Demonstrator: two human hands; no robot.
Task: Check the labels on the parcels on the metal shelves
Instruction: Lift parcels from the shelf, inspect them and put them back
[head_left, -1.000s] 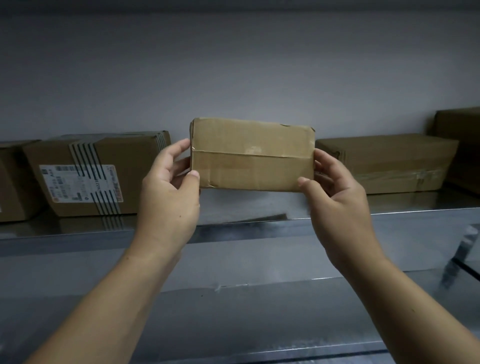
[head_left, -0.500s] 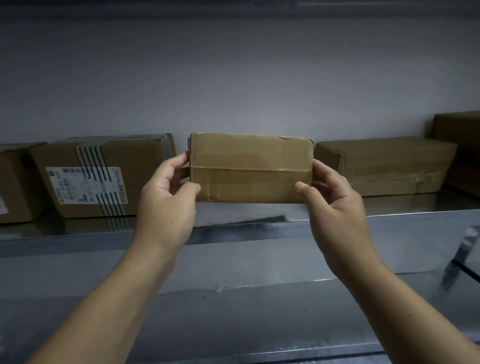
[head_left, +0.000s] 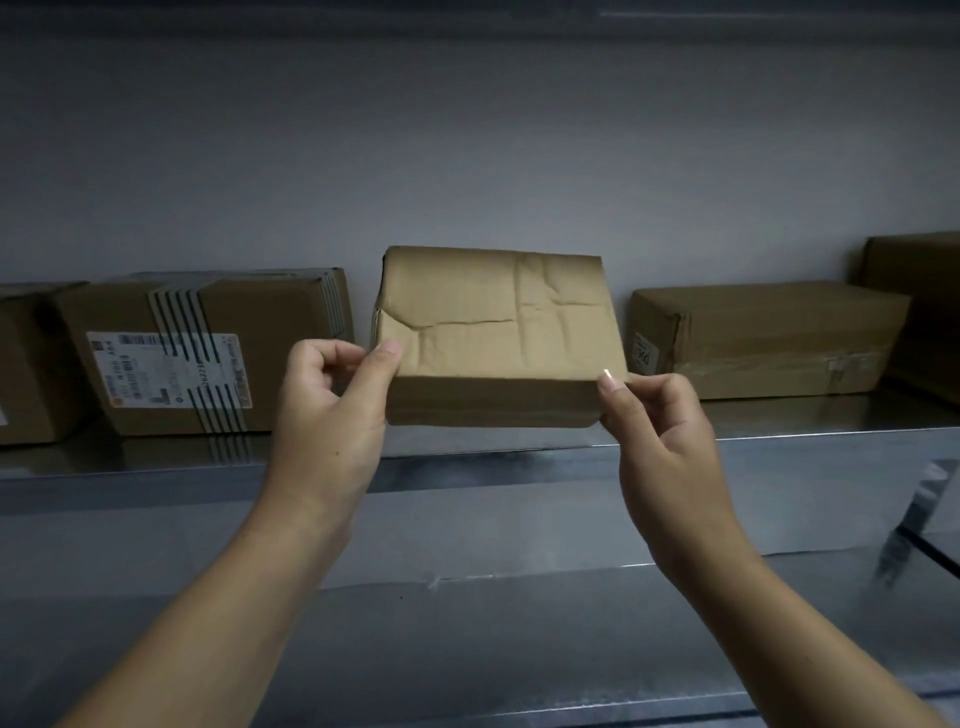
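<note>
A small brown cardboard parcel (head_left: 493, 332) is held in the air just above the metal shelf (head_left: 779, 462). Its creased, dented top face tilts toward me and shows no label. My left hand (head_left: 332, 410) pinches its near left corner. My right hand (head_left: 660, 431) pinches its near right corner. To the left, a parcel with striped tape (head_left: 208, 353) carries a white printed label on its front. At the right lies a long flat parcel (head_left: 769, 338) with a small label on its left end.
Another box (head_left: 26, 364) stands at the far left edge and a taller box (head_left: 919, 306) at the far right. A grey wall rises behind the parcels. The shelf's folded front lip runs across below my hands.
The held parcel has been tipped so its creased top face now shows instead of its taped front. Both hands shifted from the sides to the near corners.
</note>
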